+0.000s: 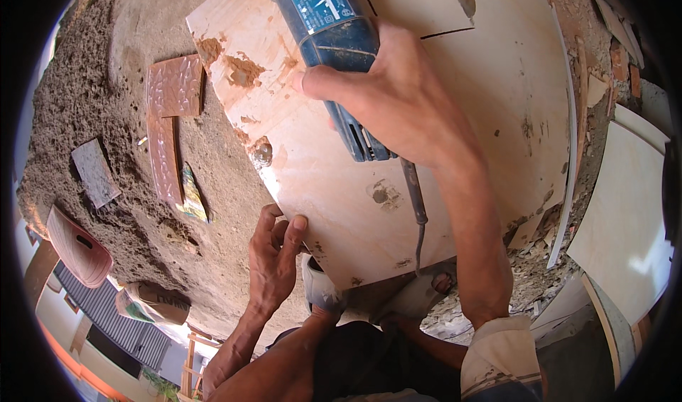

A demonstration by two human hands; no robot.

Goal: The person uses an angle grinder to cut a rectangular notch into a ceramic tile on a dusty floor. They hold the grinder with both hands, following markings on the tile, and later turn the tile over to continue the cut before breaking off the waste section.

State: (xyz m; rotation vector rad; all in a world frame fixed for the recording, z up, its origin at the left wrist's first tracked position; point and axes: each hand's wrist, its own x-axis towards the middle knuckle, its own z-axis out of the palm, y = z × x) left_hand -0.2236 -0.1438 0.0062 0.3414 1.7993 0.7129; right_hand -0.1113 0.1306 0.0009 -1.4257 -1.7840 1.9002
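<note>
My right hand (398,93) is wrapped round the body of a blue angle grinder (341,43), held over a large cream tile (483,139). The grinder's front end runs out of the picture at the top, so its disc is hidden. A dark power cord (414,192) trails from its back end toward me. With thumb and fingers, my left hand (277,256) pinches the tile's near left edge. Reddish mud patches mark the tile's left side. Dark straight lines (447,32) cross its far part, with a small chipped spot (466,2) beside them.
Brown tile pieces (163,132) and a grey offcut (97,173) lie on the sandy ground at left, near a pinkish slotted object (79,247). More cream tiles (625,210) lean at right beside rubble. My feet are just below the tile's near edge.
</note>
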